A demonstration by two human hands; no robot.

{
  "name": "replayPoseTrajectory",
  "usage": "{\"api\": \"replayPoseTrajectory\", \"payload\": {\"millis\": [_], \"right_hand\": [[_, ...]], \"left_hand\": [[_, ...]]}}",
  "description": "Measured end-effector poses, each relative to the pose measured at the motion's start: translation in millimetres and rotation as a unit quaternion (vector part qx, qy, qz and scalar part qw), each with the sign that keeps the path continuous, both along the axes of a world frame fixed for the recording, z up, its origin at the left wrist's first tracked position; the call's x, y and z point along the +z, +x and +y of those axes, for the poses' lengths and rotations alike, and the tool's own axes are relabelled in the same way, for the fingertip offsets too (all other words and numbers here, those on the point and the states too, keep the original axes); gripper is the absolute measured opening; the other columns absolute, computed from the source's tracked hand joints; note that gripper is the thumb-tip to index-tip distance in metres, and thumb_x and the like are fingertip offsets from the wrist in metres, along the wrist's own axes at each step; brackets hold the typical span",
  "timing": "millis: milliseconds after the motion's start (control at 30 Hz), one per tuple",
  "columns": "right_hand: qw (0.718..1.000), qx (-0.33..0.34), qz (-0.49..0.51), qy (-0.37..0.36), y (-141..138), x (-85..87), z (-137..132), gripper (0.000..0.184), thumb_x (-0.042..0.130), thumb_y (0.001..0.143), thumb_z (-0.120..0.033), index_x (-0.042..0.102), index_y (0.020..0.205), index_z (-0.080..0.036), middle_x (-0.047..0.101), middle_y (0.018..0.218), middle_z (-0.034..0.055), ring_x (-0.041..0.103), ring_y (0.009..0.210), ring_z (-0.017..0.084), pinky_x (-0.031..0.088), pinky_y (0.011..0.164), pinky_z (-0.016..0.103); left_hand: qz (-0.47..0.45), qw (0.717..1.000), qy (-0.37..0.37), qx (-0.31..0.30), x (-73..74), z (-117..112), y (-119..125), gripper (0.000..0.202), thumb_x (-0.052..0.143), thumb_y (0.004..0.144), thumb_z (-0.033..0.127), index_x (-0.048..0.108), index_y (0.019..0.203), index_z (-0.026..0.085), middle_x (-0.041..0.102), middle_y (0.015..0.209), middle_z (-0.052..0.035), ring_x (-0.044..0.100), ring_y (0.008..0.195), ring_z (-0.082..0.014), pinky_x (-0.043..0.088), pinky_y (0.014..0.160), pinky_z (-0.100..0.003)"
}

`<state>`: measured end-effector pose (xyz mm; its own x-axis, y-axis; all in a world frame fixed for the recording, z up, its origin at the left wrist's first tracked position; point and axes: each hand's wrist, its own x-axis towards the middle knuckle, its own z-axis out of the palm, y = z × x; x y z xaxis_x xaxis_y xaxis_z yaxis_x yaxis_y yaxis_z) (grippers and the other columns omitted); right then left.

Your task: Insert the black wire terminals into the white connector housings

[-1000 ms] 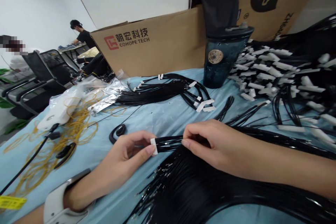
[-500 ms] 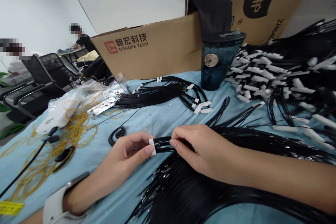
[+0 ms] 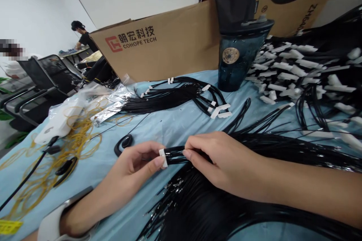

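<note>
My left hand (image 3: 138,169) pinches a small white connector (image 3: 163,157) between thumb and fingers. Several thin black wires (image 3: 174,154) run from the connector's right side into my right hand (image 3: 215,158). The right thumb and forefinger are closed on those wires, a short way from the connector. Below both hands spreads a thick bundle of loose black wires (image 3: 198,207) with shiny metal tips at the left end. More black wires pass behind my right wrist.
Wires with white connectors (image 3: 181,98) lie farther back, before a cardboard box (image 3: 175,52). A blue tumbler (image 3: 234,60) stands beside a heap of white connectors (image 3: 294,71). Yellow rubber bands (image 3: 85,135), a white device (image 3: 59,124) and a black earpiece (image 3: 126,142) are at left. Two people are behind.
The camera view has shifted slightly. Both hands keep the same grip on the connector and wires, with hardly any movement between them.
</note>
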<state>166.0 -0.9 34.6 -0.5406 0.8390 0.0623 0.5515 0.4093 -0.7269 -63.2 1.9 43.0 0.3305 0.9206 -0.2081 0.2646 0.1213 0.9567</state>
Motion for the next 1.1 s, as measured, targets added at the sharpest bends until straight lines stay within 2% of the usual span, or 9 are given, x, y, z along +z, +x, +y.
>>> {"api": "replayPoseTrajectory", "payload": {"millis": [300,600,800,967,1100], "right_hand": [[0.996,0.003,0.02,0.086,2,-11.2,-2,0.022,0.045,0.1,-0.011,0.045,0.08,-0.021,0.056,0.075,0.0,0.05,0.063,0.015,0.037,0.062,0.029],[0.99,0.026,-0.011,0.136,0,-13.9,-6,0.019,0.047,0.096,-0.002,0.054,0.088,-0.017,0.059,0.08,0.0009,0.054,0.064,0.014,0.039,0.062,0.028],[0.994,0.027,-0.005,0.104,-1,-12.1,-5,0.019,0.047,0.095,-0.001,0.052,0.086,-0.018,0.06,0.08,0.0015,0.054,0.065,0.014,0.04,0.063,0.028],[0.997,0.032,0.012,0.068,0,-7.4,-3,0.022,0.047,0.098,-0.008,0.048,0.079,-0.019,0.058,0.074,0.0004,0.051,0.062,0.013,0.037,0.061,0.027],[0.998,0.009,0.053,0.042,-1,-6.8,-2,0.021,0.05,0.098,-0.013,0.05,0.078,-0.019,0.059,0.072,-0.0004,0.05,0.062,0.013,0.036,0.062,0.027]], "left_hand": [[-0.011,0.999,-0.036,0.005,-1.0,0,-4,0.008,0.089,0.08,0.03,0.085,0.086,0.028,0.078,0.071,0.0053,0.065,0.067,-0.0094,0.05,0.061,-0.011],[-0.028,0.999,-0.039,0.021,-1.3,-3,-3,0.015,0.093,0.074,0.023,0.085,0.084,0.031,0.079,0.069,0.0067,0.065,0.064,-0.0083,0.049,0.059,-0.01],[-0.037,0.999,-0.025,-0.006,-4.5,-2,-3,0.006,0.088,0.082,0.029,0.086,0.088,0.028,0.078,0.07,0.004,0.064,0.064,-0.0105,0.05,0.059,-0.013],[-0.016,0.999,-0.042,-0.015,2.4,-1,2,0.011,0.092,0.074,0.024,0.086,0.083,0.027,0.079,0.07,0.0041,0.065,0.065,-0.0109,0.05,0.06,-0.014],[-0.015,0.999,-0.046,0.0,3.5,-2,1,0.013,0.093,0.074,0.024,0.085,0.084,0.027,0.078,0.07,0.0046,0.065,0.064,-0.0108,0.049,0.059,-0.014]]}}
